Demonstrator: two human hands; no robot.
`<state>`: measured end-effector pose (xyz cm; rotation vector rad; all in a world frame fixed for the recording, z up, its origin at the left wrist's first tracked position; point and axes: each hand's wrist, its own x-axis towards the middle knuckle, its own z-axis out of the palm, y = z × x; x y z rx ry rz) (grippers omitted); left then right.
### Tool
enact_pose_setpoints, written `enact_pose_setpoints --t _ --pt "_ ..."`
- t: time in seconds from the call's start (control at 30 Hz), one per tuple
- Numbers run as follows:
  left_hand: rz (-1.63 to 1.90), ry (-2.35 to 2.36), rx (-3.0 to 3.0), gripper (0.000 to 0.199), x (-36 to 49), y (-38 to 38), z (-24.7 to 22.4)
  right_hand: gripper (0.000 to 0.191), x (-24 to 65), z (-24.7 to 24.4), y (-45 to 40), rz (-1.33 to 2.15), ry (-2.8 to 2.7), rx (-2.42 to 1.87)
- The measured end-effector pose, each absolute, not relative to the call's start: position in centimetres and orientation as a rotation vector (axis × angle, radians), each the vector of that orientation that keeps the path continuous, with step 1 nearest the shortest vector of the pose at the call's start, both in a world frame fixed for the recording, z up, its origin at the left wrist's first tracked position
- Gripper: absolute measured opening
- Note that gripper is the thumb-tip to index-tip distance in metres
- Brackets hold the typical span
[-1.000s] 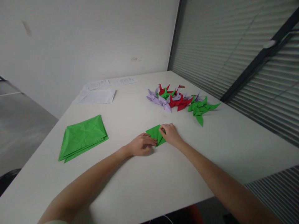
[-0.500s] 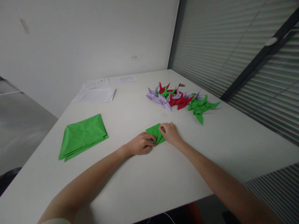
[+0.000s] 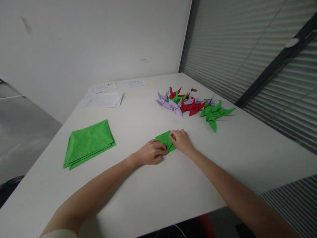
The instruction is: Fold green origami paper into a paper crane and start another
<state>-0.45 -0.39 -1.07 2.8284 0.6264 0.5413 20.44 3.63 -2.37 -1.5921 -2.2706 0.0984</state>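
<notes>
A small folded green origami paper (image 3: 163, 137) lies on the white table between my hands, with creases running toward its near corner. My left hand (image 3: 153, 152) rests on the table with curled fingers, its fingertips pressing the paper's near left edge and corner. On the paper's right side, my right hand (image 3: 181, 141) pinches the edge between thumb and forefinger. Parts of the paper's left and right sides are hidden under my fingers.
To the left lies a stack of creased green paper sheets (image 3: 90, 142). Folded paper cranes (image 3: 190, 106) in red, lilac and green cluster at the back right. Printed sheets (image 3: 102, 100) lie at the back left. Window blinds (image 3: 237, 49) border the table's right side.
My left fingertips have shifted slightly right along the paper's near corner. My right hand keeps its pinch almost unmoved. The whole view has shifted a little.
</notes>
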Motion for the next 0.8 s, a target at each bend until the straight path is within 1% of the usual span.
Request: enact_pose_setpoints --t 0.13,0.47,0.57,0.67,0.73,0.8 --pt "0.540 0.598 2.837 0.026 -0.51 -0.40 -1.00 0.014 20.44 -2.36 3.67 0.092 -2.274 -1.577" --pt "0.555 0.568 2.849 0.026 -0.45 -0.49 -0.87 0.014 20.39 -2.61 3.95 0.068 -2.257 -1.572" --pt "0.582 0.556 2.824 0.032 -0.46 -0.51 -1.08 0.014 20.51 -2.84 4.14 0.099 -2.250 -1.546" --pt "0.639 0.639 2.757 0.038 -0.42 -0.51 -1.30 0.014 20.61 -3.13 4.32 0.147 -2.222 -1.507" --pt "0.679 0.693 2.726 0.033 -0.35 -0.47 -1.42 0.013 20.71 -3.24 4.43 0.186 -2.197 -1.485" --pt "0.707 0.712 2.723 0.023 -0.29 -0.38 -1.52 0.013 20.91 -3.22 4.58 0.249 -2.160 -1.457"
